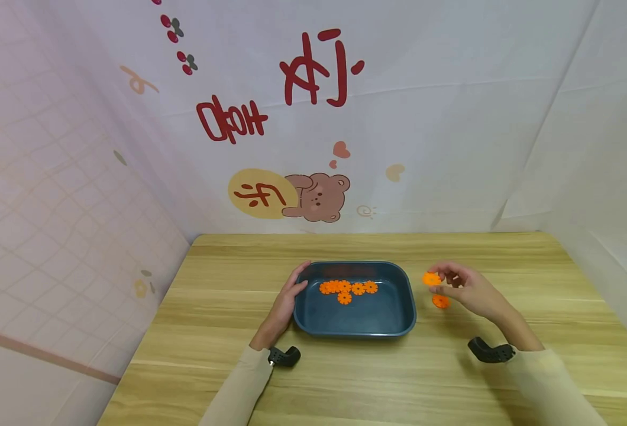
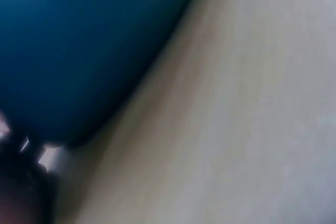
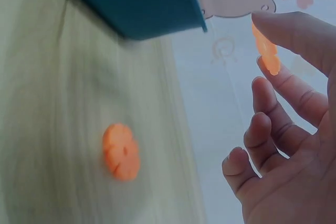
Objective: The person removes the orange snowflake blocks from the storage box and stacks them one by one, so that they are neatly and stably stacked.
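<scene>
A dark blue rectangular dish [image 1: 353, 322] sits on the table with several orange flower-shaped notched discs [image 1: 344, 299] lying inside, mostly in a row near its back wall. My left hand [image 1: 287, 302] grips the dish's left side, with its thumb over the rim. In the left wrist view the outer wall of the dish [image 2: 79, 51] shows large and blurred. Right of the dish, my right hand [image 1: 468, 289] pinches an orange disc [image 3: 266, 48] between thumb and index finger, above the table. Below that hand, another orange disc [image 3: 121, 152] lies flat on the wood.
The wooden table [image 1: 212, 367] runs back to a white cloth wall [image 1: 452, 118] printed with a bear and red characters. A lighter cloth with a grid pattern [image 1: 52, 207] hangs at the left. Each wrist wears a black camera mount [image 1: 491, 350].
</scene>
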`<state>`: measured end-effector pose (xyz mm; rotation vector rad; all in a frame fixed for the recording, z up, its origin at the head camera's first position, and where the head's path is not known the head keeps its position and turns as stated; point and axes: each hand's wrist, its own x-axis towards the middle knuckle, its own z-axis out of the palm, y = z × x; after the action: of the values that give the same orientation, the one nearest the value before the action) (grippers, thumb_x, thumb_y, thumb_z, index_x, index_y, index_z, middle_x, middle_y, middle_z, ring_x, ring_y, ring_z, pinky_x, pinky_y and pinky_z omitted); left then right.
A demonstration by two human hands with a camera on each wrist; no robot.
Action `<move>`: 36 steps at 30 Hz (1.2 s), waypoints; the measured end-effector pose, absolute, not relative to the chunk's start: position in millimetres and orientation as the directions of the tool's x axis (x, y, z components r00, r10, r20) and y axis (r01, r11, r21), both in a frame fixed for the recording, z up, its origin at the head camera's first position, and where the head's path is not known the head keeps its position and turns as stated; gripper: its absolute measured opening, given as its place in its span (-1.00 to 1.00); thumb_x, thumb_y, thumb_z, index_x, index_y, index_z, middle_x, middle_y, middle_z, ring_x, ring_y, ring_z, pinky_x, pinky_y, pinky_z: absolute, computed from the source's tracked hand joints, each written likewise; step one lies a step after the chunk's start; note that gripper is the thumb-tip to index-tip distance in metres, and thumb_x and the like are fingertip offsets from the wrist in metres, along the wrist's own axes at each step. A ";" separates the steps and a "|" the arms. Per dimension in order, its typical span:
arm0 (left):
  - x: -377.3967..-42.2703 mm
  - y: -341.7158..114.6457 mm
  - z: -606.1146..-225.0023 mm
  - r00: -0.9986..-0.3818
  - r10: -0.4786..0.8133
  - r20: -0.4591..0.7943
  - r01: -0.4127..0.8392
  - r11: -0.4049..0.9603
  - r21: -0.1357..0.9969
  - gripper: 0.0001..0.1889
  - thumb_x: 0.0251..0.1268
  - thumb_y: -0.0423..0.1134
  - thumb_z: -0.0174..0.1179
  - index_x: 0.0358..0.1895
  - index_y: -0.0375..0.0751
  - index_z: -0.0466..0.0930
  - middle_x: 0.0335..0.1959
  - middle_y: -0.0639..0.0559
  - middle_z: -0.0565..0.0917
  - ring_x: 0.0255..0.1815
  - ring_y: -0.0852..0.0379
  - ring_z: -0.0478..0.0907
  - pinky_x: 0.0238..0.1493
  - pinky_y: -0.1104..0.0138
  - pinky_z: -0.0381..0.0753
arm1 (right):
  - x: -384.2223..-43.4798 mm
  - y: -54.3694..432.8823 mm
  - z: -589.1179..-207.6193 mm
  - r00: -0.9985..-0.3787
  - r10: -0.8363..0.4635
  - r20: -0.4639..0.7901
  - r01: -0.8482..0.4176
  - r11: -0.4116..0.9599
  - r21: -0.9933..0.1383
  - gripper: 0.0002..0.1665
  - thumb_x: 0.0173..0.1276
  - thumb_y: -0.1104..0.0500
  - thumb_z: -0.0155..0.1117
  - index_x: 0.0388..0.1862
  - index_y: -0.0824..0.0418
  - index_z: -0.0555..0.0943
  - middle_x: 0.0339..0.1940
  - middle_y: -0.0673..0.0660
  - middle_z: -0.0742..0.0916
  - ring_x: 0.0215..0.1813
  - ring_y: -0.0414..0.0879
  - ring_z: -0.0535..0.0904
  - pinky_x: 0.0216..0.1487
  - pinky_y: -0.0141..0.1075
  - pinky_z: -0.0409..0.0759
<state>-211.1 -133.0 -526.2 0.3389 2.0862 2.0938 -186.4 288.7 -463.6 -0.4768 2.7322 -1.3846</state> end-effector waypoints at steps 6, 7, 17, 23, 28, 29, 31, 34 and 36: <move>-210.2 -133.1 -524.2 -0.958 0.283 0.042 0.041 -0.010 0.999 -0.48 0.58 -0.22 -0.18 0.54 -0.09 0.17 0.59 0.01 0.09 0.60 0.00 -0.08 0.55 -0.01 -0.16 | -180.0 301.1 -474.9 -0.946 -0.292 0.141 -0.287 0.549 -0.785 -0.68 0.32 0.18 0.38 0.05 0.12 0.62 -0.30 0.06 0.58 -0.30 -0.14 0.41 -0.32 -0.35 0.41; -210.1 -133.0 -524.0 -0.958 0.285 0.042 0.039 -0.013 0.999 -0.48 0.58 -0.22 -0.18 0.54 -0.10 0.17 0.60 0.01 0.08 0.60 0.00 -0.08 0.55 -0.01 -0.17 | -178.8 302.9 -477.3 -0.945 -0.293 0.143 -0.288 0.547 -0.786 -0.69 0.33 0.19 0.38 0.04 0.13 0.62 -0.30 0.07 0.57 -0.30 -0.14 0.41 -0.33 -0.35 0.40; -210.1 -133.4 -524.6 -0.957 0.286 0.039 0.036 -0.017 0.999 -0.48 0.58 -0.23 -0.19 0.54 -0.09 0.17 0.60 0.01 0.07 0.61 -0.01 -0.09 0.54 -0.02 -0.17 | -169.1 313.5 -499.5 -0.964 -0.257 0.066 -0.195 0.522 -0.830 -0.64 0.31 0.18 0.39 0.06 0.21 0.60 -0.32 0.09 0.52 -0.33 -0.15 0.38 -0.41 -0.33 0.35; -209.9 -133.5 -525.2 -0.958 0.284 0.037 0.036 -0.010 0.999 -0.48 0.57 -0.24 -0.18 0.54 -0.08 0.17 0.59 0.03 0.08 0.60 0.00 -0.08 0.54 0.00 -0.16 | -167.9 315.5 -511.9 -0.967 -0.251 0.052 -0.184 0.538 -0.823 -0.63 0.30 0.16 0.41 0.06 0.21 0.61 -0.29 0.10 0.54 -0.32 -0.16 0.39 -0.37 -0.34 0.37; -210.6 -134.0 -525.8 -0.957 0.287 0.036 0.033 -0.015 0.999 -0.48 0.57 -0.23 -0.18 0.54 -0.10 0.16 0.60 0.02 0.08 0.60 -0.01 -0.09 0.55 -0.02 -0.17 | -169.6 314.6 -516.2 -0.967 -0.247 0.059 -0.184 0.521 -0.834 -0.61 0.29 0.17 0.41 0.07 0.25 0.60 -0.26 0.12 0.54 -0.31 -0.17 0.39 -0.36 -0.35 0.38; -210.7 -134.0 -525.6 -0.957 0.288 0.036 0.033 -0.016 0.999 -0.48 0.57 -0.23 -0.18 0.54 -0.10 0.16 0.60 0.02 0.07 0.61 -0.01 -0.10 0.55 -0.02 -0.18 | -169.8 314.4 -516.4 -0.969 -0.242 0.056 -0.177 0.516 -0.838 -0.61 0.29 0.18 0.42 0.07 0.26 0.61 -0.26 0.13 0.54 -0.31 -0.18 0.39 -0.36 -0.35 0.39; -210.7 -134.0 -525.4 -0.957 0.288 0.039 0.036 -0.014 0.999 -0.47 0.57 -0.22 -0.18 0.54 -0.10 0.16 0.60 0.02 0.08 0.61 0.00 -0.10 0.55 -0.02 -0.18 | -170.3 314.3 -517.1 -0.968 -0.245 0.051 -0.174 0.511 -0.842 -0.60 0.29 0.19 0.41 0.08 0.29 0.60 -0.24 0.15 0.56 -0.30 -0.19 0.41 -0.35 -0.37 0.41; -210.1 -134.0 -525.0 -0.956 0.289 0.047 0.044 -0.015 0.999 -0.47 0.57 -0.23 -0.18 0.55 -0.12 0.15 0.60 0.00 0.07 0.61 -0.01 -0.11 0.55 -0.03 -0.20 | -170.2 313.6 -518.3 -0.968 -0.247 0.052 -0.177 0.516 -0.838 -0.59 0.29 0.20 0.41 0.08 0.30 0.60 -0.18 0.17 0.61 -0.25 -0.22 0.44 -0.29 -0.40 0.45; -210.0 -133.9 -525.2 -0.956 0.289 0.050 0.048 -0.013 0.999 -0.47 0.57 -0.23 -0.18 0.54 -0.12 0.15 0.60 0.01 0.08 0.61 0.00 -0.11 0.55 -0.02 -0.19 | -170.3 313.8 -518.7 -0.966 -0.253 0.054 -0.184 0.527 -0.829 -0.59 0.30 0.19 0.40 0.09 0.30 0.60 -0.12 0.19 0.63 -0.21 -0.23 0.46 -0.24 -0.42 0.48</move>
<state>-210.0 -133.9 -525.2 0.3598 2.0790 2.0903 -170.3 313.8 -518.7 -0.3849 2.6806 -1.4418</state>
